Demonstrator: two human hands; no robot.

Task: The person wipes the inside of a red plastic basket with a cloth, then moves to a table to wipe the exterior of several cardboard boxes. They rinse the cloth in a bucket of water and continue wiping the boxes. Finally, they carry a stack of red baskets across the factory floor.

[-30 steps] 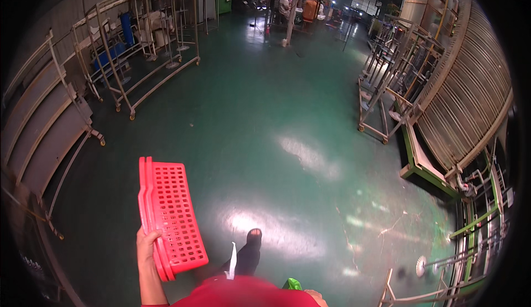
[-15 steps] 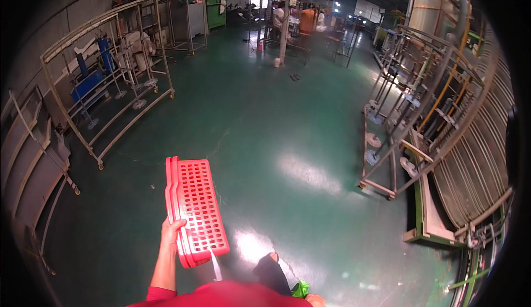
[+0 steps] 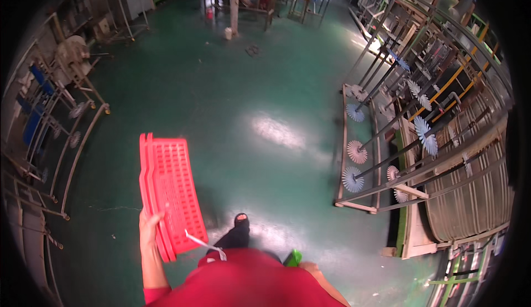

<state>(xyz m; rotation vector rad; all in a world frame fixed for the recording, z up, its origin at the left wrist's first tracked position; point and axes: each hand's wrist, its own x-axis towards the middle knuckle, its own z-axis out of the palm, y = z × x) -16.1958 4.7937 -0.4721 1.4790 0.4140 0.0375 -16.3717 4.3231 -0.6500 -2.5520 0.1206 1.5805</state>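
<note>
A stack of red plastic baskets (image 3: 178, 180) with slotted walls is tilted on its side at my left. My left hand (image 3: 148, 228) is closed on the stack's left edge, its thumb over the rim and the other fingers hidden beneath. A thin white strip (image 3: 203, 242) stretches from the lower part of the baskets toward my red shirt (image 3: 249, 276). My right hand (image 3: 310, 266) is low beside my body, mostly covered by the shirt. It appears closed on a bright green object (image 3: 293, 258), too hidden to name.
Wheeled metal racks (image 3: 83, 141) line the left side. At the right stands a rack (image 3: 358, 203) bearing pink and blue fan-shaped discs, beside a ribbed panel (image 3: 464, 196). Ahead are a post (image 3: 234, 8), a stool (image 3: 299, 0) and dark footwear (image 3: 252, 50) on the green floor.
The view has advanced and tipped downward, bringing the right rack and post closer. The baskets sit further left in view, still in my left hand. A sandalled foot now shows ahead of me.
</note>
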